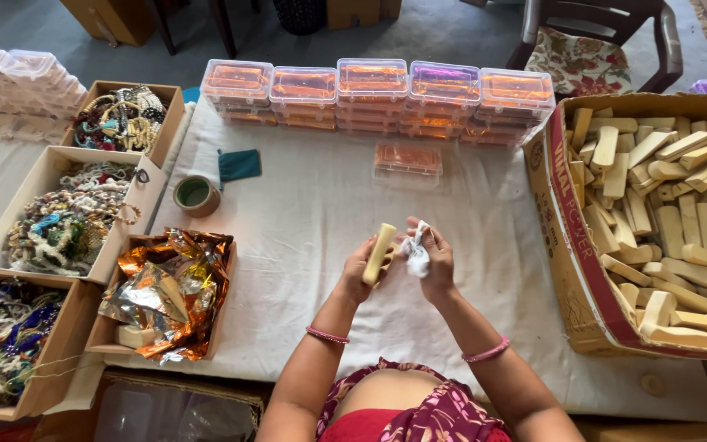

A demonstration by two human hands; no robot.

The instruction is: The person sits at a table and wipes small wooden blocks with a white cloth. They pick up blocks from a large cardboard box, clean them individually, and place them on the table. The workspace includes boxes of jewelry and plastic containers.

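You are holding the pale wooden stick (pixel 381 251) in your left hand (pixel 362 274), fingers clenched around its lower half, just above the middle of the white tablecloth (pixel 304 213). Its long axis is standing nearly upright, tipping slightly away from you and to the right, with the upper end showing bare. Your right hand (pixel 434 260) is pinching a crumpled white cloth (pixel 416 252) just to the right of the stick, nearly touching its upper half. The large cardboard box of similar sticks (pixel 664 221) is sitting well to the right of the stick.
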